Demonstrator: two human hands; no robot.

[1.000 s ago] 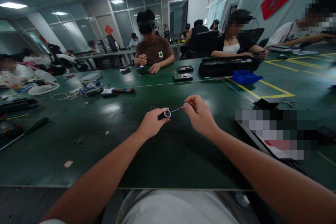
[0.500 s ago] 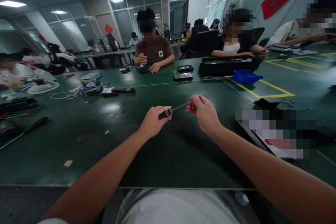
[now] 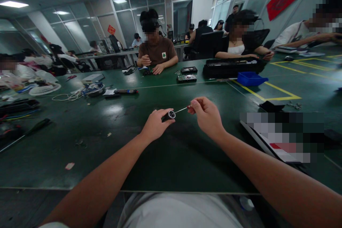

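Above the green table, my left hand (image 3: 156, 124) grips a short black cylinder (image 3: 169, 115) with a pale ring round its open end, which faces me and to the right. My right hand (image 3: 207, 114) is closed on a thin screwdriver (image 3: 181, 110); its slim metal shaft points left, and its tip meets the cylinder's ringed end. The fingers cover most of the screwdriver's handle. Whether the tip sits inside the cylinder or only touches its rim, I cannot tell.
Opened hard-drive-like units (image 3: 186, 78) lie across the green table (image 3: 187, 171). A blue bin (image 3: 251, 78) stands right of them. On the left are a tangle of cables (image 3: 92, 89) and a long screwdriver (image 3: 37, 127). A co-worker (image 3: 157, 51) sits opposite.
My right hand has shifted slightly left and turned a little around the screwdriver. My left hand and the cylinder stay nearly in place.
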